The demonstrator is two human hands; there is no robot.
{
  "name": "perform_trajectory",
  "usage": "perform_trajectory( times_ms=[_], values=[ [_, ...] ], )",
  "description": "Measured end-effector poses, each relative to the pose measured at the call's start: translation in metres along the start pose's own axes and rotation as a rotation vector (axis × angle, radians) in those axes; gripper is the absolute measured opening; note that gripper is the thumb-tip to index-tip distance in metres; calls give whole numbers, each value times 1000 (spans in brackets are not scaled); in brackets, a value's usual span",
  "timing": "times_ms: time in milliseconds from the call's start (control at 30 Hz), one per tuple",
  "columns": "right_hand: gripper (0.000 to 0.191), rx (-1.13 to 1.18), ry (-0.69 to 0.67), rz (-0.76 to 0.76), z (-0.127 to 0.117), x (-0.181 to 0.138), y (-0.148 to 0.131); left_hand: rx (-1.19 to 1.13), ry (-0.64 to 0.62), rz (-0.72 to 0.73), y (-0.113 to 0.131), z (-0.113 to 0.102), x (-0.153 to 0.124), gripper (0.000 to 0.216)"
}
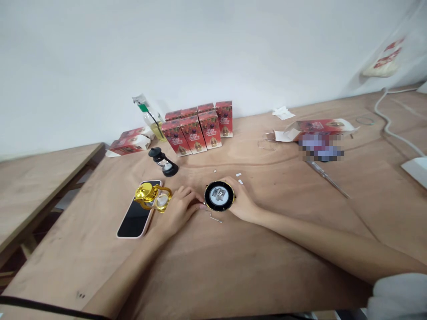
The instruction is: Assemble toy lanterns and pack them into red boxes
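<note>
What looks like an upturned lantern base [219, 195] sits in the right hand [243, 203], fingers wrapped round it; the left hand's [182, 205] fingers bunch at its rim, grip unclear. It seems unfinished: a bent wire [215, 218] lies loose just nearer. Beyond it stand red boxes [192, 137], contents hidden.

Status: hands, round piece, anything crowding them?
Right hand holding gold-rimmed black round piece; left hand at its edge. Bent wire on near side; gold lantern beside left hand.
</note>
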State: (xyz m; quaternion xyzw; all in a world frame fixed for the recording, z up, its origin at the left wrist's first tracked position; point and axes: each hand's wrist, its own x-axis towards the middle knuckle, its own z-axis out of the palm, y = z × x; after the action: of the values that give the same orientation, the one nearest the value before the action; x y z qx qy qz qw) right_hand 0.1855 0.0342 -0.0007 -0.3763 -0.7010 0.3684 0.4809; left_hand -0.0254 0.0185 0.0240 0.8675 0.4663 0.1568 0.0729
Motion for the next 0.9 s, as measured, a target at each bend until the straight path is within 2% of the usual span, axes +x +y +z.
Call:
perform_trajectory(
  times_ms=[200, 333, 400, 500, 700, 900],
  values=[
    [26, 12, -10, 8, 0, 0, -2, 147, -14, 56, 2, 4, 0, 26],
    [24, 20, -11, 9, -1, 1, -1, 122, -16, 11, 8, 1, 0, 23],
    [23, 23, -14, 8, -1, 1, -1, 13, 32, -78, 13, -3, 1, 22],
    [23, 18, -12, 0, -1, 0, -1, -216, 172, -230, 23, -14, 5, 18],
    [22, 17, -10, 15, 0, 0, 0, -705, 457, -316, 47, -39, 17, 16],
    [23, 17, -25, 8, -1, 0, 0, -964, 515, -393, 63, -53, 23, 21]
  ],
)
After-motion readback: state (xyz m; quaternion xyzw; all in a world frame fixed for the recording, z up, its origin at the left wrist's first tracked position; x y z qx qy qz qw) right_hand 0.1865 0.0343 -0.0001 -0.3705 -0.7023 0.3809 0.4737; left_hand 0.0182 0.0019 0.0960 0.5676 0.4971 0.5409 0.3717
